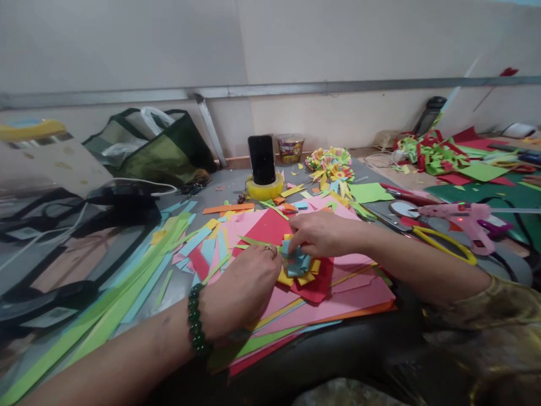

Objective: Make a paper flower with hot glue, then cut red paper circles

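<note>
A paper flower (298,264) with blue loops in its middle and yellow loops around them lies on a red sheet (267,228). My left hand (242,290), with a green bead bracelet and a ring, is closed at the flower's left edge. Its fingertips are partly hidden against the yellow loops. From the right, my right hand (323,233) reaches over the flower, fingers bent and pressed onto the blue loops at the top. Beneath is a stack of pink sheets (359,293) and other coloured paper.
Paper strips (101,316) and scraps cover the table's left. A phone (262,159) stands in a tape roll (265,187) behind the flower. On the right lie yellow-handled scissors (446,243) and a pink glue gun (467,217). Finished paper flowers (330,164) sit at the back.
</note>
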Demonstrator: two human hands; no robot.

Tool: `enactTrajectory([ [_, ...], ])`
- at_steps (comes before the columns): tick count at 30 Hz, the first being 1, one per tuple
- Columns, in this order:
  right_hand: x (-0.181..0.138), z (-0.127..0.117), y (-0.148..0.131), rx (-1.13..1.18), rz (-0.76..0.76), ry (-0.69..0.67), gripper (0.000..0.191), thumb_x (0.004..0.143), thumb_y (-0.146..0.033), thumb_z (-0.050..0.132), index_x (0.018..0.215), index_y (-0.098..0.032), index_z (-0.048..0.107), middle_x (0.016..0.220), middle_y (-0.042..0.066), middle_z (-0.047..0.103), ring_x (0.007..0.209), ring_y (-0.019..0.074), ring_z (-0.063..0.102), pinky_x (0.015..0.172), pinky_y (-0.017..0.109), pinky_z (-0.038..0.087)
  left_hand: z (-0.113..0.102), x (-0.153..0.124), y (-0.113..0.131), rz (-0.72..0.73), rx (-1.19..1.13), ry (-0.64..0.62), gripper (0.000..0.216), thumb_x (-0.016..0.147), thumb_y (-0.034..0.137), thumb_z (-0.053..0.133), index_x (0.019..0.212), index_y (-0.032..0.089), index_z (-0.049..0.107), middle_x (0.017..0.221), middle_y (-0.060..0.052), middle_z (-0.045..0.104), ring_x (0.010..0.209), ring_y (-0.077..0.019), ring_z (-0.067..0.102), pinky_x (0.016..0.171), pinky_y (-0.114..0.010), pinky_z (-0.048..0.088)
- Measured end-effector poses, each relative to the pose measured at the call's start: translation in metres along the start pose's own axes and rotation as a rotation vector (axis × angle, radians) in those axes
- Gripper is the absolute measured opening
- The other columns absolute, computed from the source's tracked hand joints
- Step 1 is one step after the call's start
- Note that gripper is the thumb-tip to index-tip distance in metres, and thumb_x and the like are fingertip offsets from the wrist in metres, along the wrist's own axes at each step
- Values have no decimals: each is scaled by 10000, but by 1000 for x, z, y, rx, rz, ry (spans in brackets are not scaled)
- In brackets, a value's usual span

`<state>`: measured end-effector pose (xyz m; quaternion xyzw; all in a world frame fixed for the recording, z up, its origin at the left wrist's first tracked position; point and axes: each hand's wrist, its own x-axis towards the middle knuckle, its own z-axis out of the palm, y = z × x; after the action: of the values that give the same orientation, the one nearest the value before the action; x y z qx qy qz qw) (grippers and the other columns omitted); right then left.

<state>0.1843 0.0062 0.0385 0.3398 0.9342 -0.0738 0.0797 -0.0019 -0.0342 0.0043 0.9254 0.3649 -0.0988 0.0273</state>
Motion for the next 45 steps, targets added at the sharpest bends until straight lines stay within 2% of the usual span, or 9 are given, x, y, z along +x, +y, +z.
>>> enactTrajectory([
  [6,-1,0,-3,-38,-12,-12,308,824,-89,556,936,-233,804,893,67,615,751,162,535,548,258,285,4,1,-1,2,-13,55,214,817,50,492,941,125,649,938,-125,693,845,-263,648,813,-393,503],
  [20,-4,3,-4,2,-1,26,345,806,-72,532,941,-220,813,855,63,610,686,143,515,580,251,333,-5,-1,2,5,70,9,136,787,45,572,863,132,643,896,-115,684,813,-256,651,748,-358,498],
  [24,-10,0,5,110,7,191,305,793,-54,534,914,-185,781,881,59,645,717,138,555,642,243,387,-3,-1,-1,-12,1,37,165,762,47,597,883,142,657,881,-107,675,807,-246,642,736,-339,499],
  [26,-11,-3,10,141,127,287,262,828,-92,524,945,-172,745,908,59,671,727,139,564,664,243,389,-2,1,-6,-1,-46,65,158,773,54,579,858,157,663,855,-93,670,795,-226,632,729,-314,487],
  [28,-9,-4,16,123,296,232,232,887,-172,489,916,-161,719,871,66,684,703,149,551,624,251,354,-1,3,-12,4,-96,84,153,810,76,537,786,169,657,810,-80,663,773,-210,620,709,-296,467],
  [31,-2,-1,24,117,408,-6,328,937,-316,447,776,-158,684,761,77,661,647,166,517,561,278,293,-2,8,-21,-32,-196,139,204,857,123,484,760,177,656,801,-70,667,769,-206,612,696,-296,445],
  [37,8,11,36,240,335,-71,273,823,-377,594,624,-191,585,613,17,582,565,151,482,521,281,291,0,18,-38,-75,-424,228,182,763,168,561,893,174,688,936,-82,654,845,-220,595,772,-315,445],
  [41,7,13,34,303,276,-17,257,756,-301,628,546,-200,522,535,-10,523,522,134,448,507,280,278,5,23,-44,-97,-618,248,137,661,193,620,791,190,665,860,-46,618,808,-209,553,779,-321,433],
  [45,8,15,32,369,198,97,173,694,-170,610,545,-192,524,518,-35,514,513,113,444,504,254,296,6,28,-49,-146,-758,269,169,562,202,661,726,202,623,713,18,577,677,-165,502,643,-271,407],
])
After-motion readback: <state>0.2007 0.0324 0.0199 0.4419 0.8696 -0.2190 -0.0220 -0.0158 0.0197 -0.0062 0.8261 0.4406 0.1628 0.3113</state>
